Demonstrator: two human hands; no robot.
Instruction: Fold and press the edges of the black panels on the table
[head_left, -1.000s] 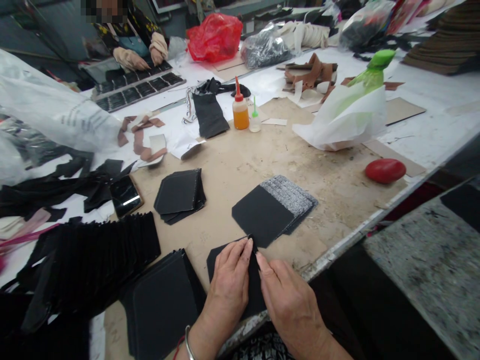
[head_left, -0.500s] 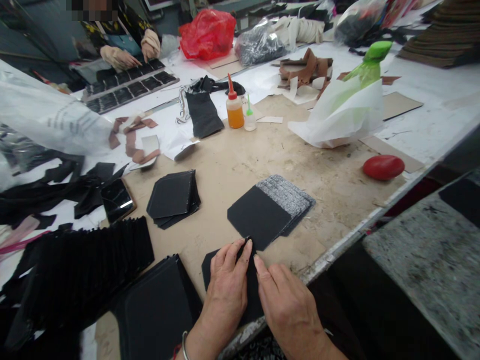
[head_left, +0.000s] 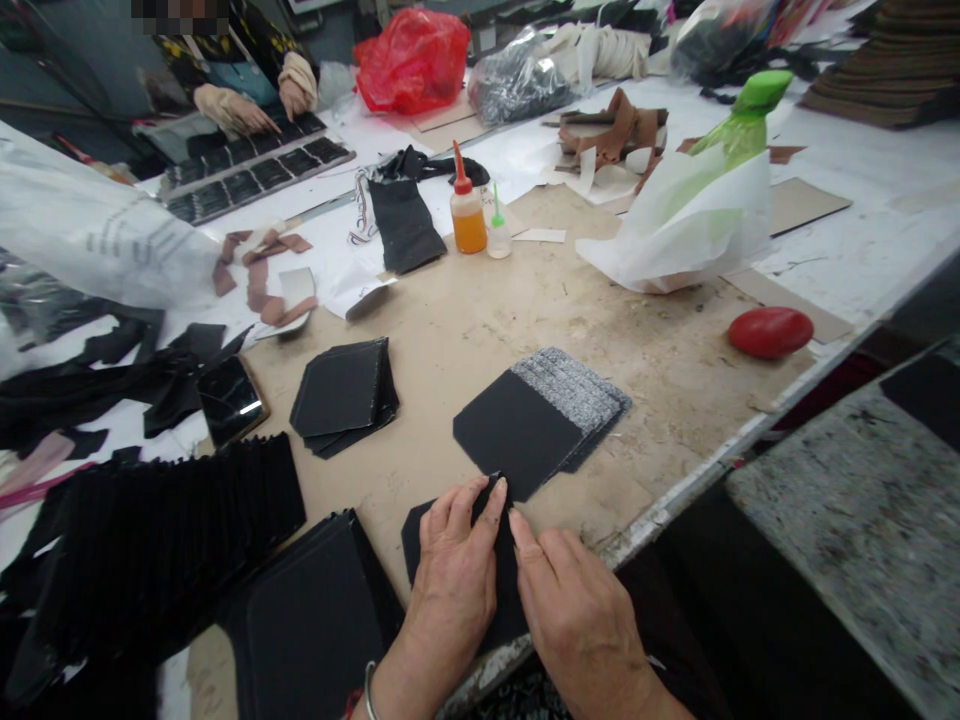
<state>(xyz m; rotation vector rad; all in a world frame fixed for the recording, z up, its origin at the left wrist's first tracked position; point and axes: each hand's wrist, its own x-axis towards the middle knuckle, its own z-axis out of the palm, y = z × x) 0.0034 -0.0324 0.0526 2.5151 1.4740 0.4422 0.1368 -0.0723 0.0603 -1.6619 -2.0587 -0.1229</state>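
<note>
Black piece [head_left: 417, 536] under left [head_left: 454, 575], right hand [head_left: 577, 612]

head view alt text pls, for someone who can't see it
The person's left hand and right hand press fingertips onto a flat black piece at the near edge of a worn worktable. Beyond lie a stack of black and grey pieces, an orange bottle and a red oval object; another person's hands work farther off.

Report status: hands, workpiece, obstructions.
Left hand, right hand on flat black cut panel, fingers at its far corner. Stack of black-and-grey panels just beyond.
</note>
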